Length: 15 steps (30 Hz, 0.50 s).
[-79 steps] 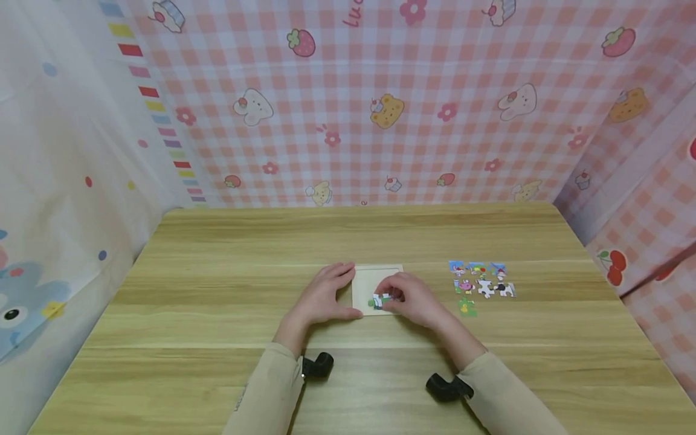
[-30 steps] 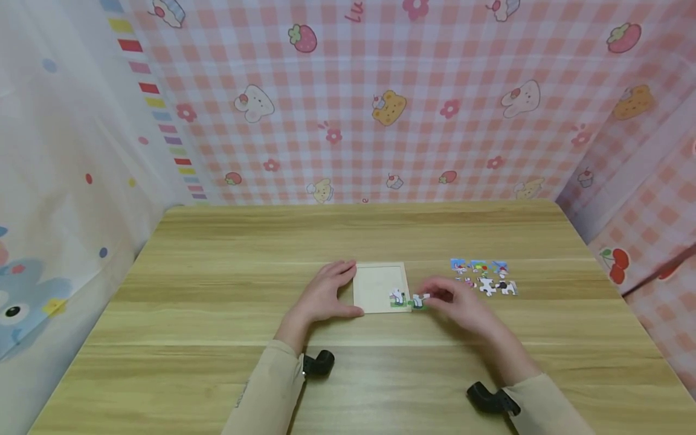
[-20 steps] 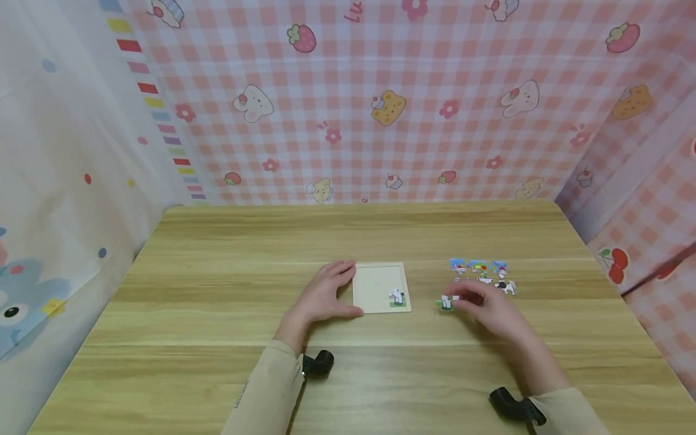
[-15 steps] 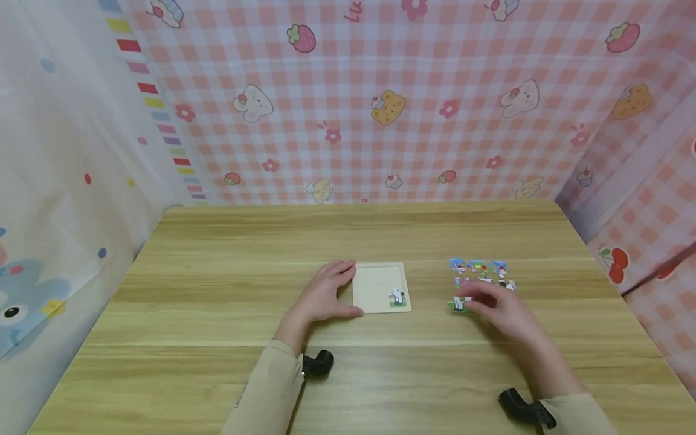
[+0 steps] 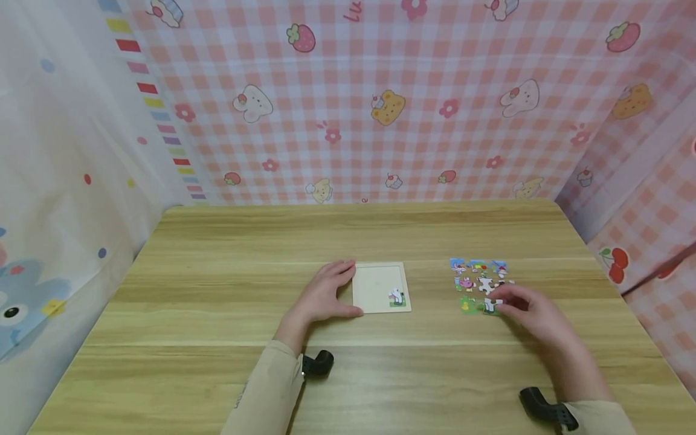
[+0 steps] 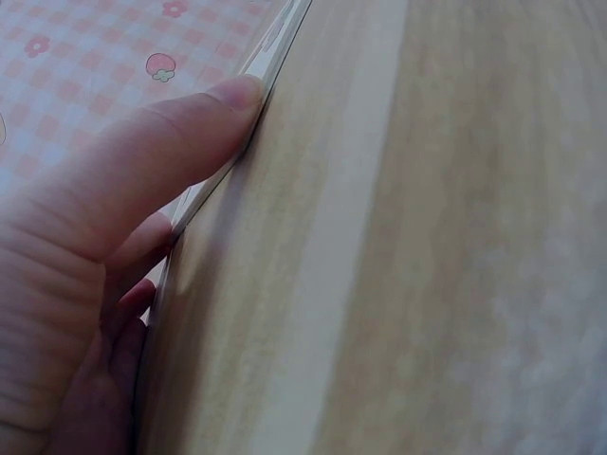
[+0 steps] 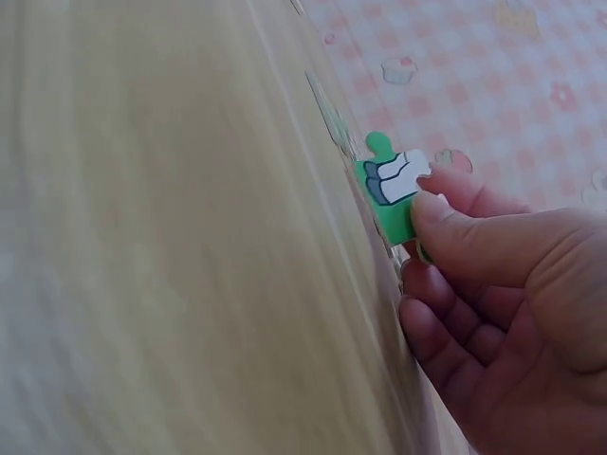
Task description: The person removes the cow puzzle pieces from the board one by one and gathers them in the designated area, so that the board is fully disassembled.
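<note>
My left hand (image 5: 321, 294) steadies the left side of a pale wooden puzzle tray (image 5: 376, 281), thumb at its near left corner and fingers at the far left corner. One jigsaw piece (image 5: 397, 297) with a white figure on green lies in the tray's near right corner. To the right, my right hand (image 5: 531, 312) pinches a green jigsaw piece (image 7: 396, 190) with white and dark markings between thumb and fingers. This piece is low over the table, just right of a green piece with a yellow figure (image 5: 469, 305).
Loose puzzle pieces lie in rows on the right: blue-topped ones at the back, a pink-figured piece (image 5: 466, 283) and a white piece (image 5: 486, 284) in front. My right fingers partly cover another piece behind them. A checked cloth (image 5: 348, 121) hangs behind the wooden table (image 5: 244, 241).
My right hand has carried the pinched piece from the tray rightward to the loose pieces, uncovering the yellow-figured one. Another piece has stayed in the tray's corner. The left hand has stayed put.
</note>
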Available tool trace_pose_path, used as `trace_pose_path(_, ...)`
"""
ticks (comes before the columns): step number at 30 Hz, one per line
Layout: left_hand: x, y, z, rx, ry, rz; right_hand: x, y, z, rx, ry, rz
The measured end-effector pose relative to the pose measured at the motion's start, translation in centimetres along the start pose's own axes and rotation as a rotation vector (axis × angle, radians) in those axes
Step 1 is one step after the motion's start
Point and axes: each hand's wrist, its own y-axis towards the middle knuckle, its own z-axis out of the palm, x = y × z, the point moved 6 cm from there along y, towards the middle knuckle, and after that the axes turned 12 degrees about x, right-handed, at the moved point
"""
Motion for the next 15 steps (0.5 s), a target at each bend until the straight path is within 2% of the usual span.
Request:
trace_pose_path(8,-0.07,-0.02,-0.07,-0.003,0.001,0.01,-0.65,-0.03,-0.35,-0.004,-0.077,0.05)
trace_pose_path(15,-0.23,-0.1,-0.14,0.003,-0.003,0.006,-0.51,0.12,-0.26,-0.059,-0.139,-0.019)
